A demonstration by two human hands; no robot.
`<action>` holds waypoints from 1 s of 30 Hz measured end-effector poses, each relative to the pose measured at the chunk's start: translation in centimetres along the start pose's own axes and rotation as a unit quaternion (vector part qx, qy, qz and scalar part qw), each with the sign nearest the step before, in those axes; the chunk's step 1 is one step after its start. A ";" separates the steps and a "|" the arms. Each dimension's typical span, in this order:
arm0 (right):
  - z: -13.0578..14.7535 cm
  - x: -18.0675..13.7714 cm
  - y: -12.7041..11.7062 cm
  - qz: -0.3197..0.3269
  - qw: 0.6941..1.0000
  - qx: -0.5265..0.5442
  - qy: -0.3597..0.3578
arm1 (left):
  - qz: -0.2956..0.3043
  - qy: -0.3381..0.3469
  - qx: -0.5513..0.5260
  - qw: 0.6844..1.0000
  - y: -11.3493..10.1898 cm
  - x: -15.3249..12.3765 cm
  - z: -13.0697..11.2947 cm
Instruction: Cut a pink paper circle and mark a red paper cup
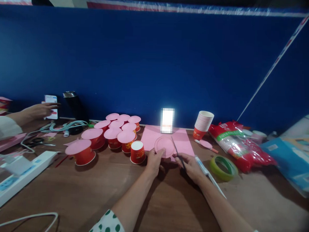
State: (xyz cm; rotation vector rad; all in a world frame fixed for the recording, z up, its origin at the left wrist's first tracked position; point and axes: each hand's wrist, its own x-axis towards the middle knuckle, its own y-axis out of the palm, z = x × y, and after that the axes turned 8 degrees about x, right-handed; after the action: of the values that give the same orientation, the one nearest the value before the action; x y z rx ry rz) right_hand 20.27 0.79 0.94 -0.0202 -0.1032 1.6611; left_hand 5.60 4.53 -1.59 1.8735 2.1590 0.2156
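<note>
My left hand (155, 160) pinches the lower left of a pink paper piece (170, 148) with a round outline on it, thumb on top. In my right hand (189, 166) are dark scissors (178, 153), their narrow blades pointing away from me along the paper's right edge. Behind the piece, a pink sheet (182, 139) lies flat on the table. A red paper cup (137, 152) stands upside down, white base up, to the left of my left hand. Further left, several upturned red cups (83, 156) carry pink paper discs (78, 147) on top.
A lit phone (167, 121) leans at the back. Stacked cups (204, 122), a red cup bag (231, 139), green tape (223, 168) and a white pen (208, 173) lie right. Left are a power strip (20, 179), cables, a black flask (75, 106) and another person's hand (44, 109) at a phone.
</note>
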 end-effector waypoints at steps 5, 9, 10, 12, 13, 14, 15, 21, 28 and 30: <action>-0.6 0.2 0.0 -0.008 1.000 0.018 0.007 | -0.003 0.000 0.002 1.000 0.1 0.0 -0.1; -0.7 0.2 0.0 -0.005 1.000 0.022 0.006 | 0.000 -0.002 0.009 1.000 0.1 -0.1 -0.2; -0.6 0.2 0.0 -0.005 1.000 0.021 0.003 | 0.000 -0.003 0.009 1.000 0.1 -0.2 -0.2; -0.3 0.2 0.0 -0.003 1.000 0.021 -0.001 | 0.001 -0.003 0.009 1.000 0.1 -0.2 -0.3; -0.2 0.1 0.1 -0.001 1.000 0.021 -0.002 | 0.002 -0.002 0.010 1.000 0.1 -0.3 -0.3; 0.0 0.1 0.1 0.001 1.000 0.020 -0.002 | 0.005 -0.001 0.010 1.000 0.1 -0.3 -0.2; 0.1 0.0 0.1 0.005 1.000 0.017 -0.004 | 0.010 0.000 0.010 1.000 0.1 -0.3 -0.2; -0.2 0.1 -0.1 0.010 1.000 0.017 -0.014 | 0.026 0.001 0.015 1.000 0.0 -0.1 0.2; -1.4 0.8 -0.2 -0.055 0.998 -0.007 -0.032 | 0.026 -0.019 0.032 0.999 0.0 0.0 0.2; -1.5 0.9 -0.4 -0.101 0.993 -0.041 -0.047 | 0.009 -0.022 0.021 0.999 -0.1 0.0 0.0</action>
State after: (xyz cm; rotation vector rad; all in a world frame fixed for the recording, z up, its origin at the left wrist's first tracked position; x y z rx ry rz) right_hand 20.70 1.79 -0.46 0.0058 -0.2366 1.4547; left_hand 5.56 4.49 -1.63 1.9031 2.1333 0.1330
